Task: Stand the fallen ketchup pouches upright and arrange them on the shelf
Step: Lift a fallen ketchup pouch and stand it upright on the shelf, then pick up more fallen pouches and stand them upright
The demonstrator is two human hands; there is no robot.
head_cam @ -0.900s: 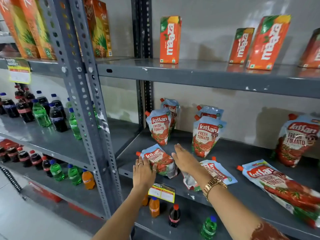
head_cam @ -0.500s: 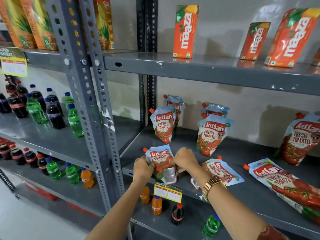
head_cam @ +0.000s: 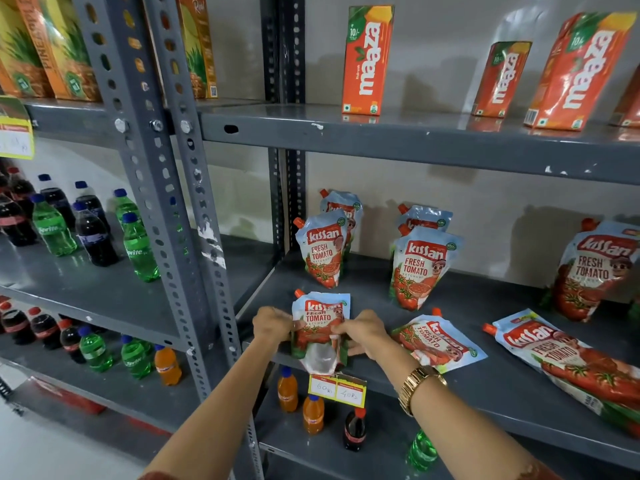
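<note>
The ketchup pouch [head_cam: 320,318] has been raised, gripped by left hand [head_cam: 272,323] and right hand [head_cam: 363,332]; its lower sides are hidden.

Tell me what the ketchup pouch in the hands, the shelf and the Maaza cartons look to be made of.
Held ketchup pouch: flexible glossy printed plastic film, likely; it creases and shines between left hand and right hand.
Shelf: grey painted metal, apparently; chipped paint, perforated bolted uprights.
Maaza cartons: coated paperboard, seemingly; sharp folded edges, slight sheen.

The rear ketchup pouches [head_cam: 343,202] stand mostly hidden, perhaps two.
</note>
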